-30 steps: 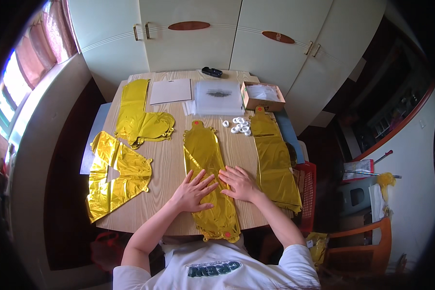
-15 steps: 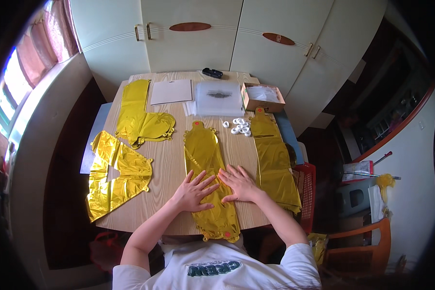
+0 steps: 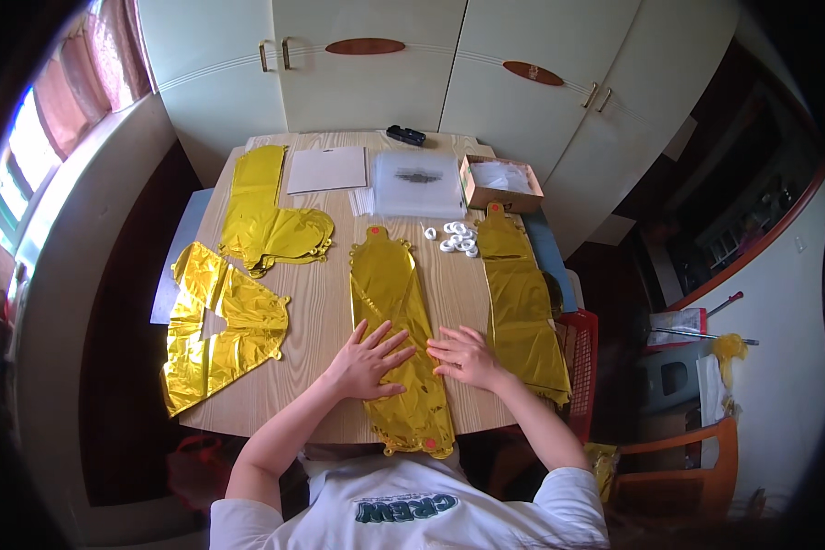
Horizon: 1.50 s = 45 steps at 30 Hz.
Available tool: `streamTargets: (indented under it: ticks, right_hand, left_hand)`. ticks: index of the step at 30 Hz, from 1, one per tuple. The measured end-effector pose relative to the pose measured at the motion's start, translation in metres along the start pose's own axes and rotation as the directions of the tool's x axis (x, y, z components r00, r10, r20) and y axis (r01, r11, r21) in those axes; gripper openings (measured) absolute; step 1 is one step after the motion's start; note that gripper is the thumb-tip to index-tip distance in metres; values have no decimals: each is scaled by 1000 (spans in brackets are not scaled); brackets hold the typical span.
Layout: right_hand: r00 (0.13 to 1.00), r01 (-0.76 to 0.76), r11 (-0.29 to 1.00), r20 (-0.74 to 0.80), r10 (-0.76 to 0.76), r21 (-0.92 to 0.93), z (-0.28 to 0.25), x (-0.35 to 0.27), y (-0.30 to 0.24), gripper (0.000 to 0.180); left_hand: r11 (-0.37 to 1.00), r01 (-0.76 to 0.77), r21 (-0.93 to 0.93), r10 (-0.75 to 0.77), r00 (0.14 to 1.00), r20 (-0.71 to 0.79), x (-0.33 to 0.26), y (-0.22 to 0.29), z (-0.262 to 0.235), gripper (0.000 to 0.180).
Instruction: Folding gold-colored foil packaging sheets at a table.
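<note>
Flat gold foil balloon [image 3: 397, 312] is laid lengthwise down the middle of the tabletop [image 3: 325, 302], its lower end hanging over the near edge. Left hand [image 3: 368, 360] is pressed palm-down on the foil's lower half, fingers spread apart and flat, nothing gripped. Right hand [image 3: 465, 356] is laid flat at the foil's right border, partly on bare wood, fingers also apart and clamped on nothing.

Second long gold foil piece [image 3: 520, 302] is seen along the right edge, overhanging it. Two further gold foil pieces are laid out at the left: one by the near left corner [image 3: 220, 325], one toward the far left corner [image 3: 270, 215].

White rings [image 3: 456, 238] are clustered just beyond the middle foil. Cardboard box [image 3: 500, 181], clear plastic sleeve [image 3: 419, 181] and white sheet [image 3: 327, 169] are set along the far edge.

Judgement: all foils appear uninflated and spread out; the middle one seems partway smoothed, upper half untouched.
</note>
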State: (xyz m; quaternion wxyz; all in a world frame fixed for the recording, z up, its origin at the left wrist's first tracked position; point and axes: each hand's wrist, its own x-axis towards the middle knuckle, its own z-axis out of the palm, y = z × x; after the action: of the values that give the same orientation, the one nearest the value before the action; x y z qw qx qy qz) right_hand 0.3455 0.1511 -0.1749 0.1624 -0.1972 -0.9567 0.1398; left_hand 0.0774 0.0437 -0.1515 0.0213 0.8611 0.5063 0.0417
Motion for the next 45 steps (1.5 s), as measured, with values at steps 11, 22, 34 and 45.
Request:
streamTargets:
  ticks: [11,22,34,45]
  right_hand:
    - [984,-10,1000,178,9,3,-15,1,-4,75]
    - [985,-91,993,152,79,75,-2,22,8,67]
    - [956,-107,989,262,130,-102,-10,73,42,88]
    - [949,-183,970,228,216,-161,-8,113,59,93]
  left_hand:
    - [1000,3,-12,-3,1000,-8,0,0,2,79]
    - [1000,-5,-5,5,1000,-10,-1,-2,3,80]
    - [1000,-4,3,4,1000,16,0,0,-2,80]
    - [1000,1,-10,-1,1000,7,0,-1,1,78]
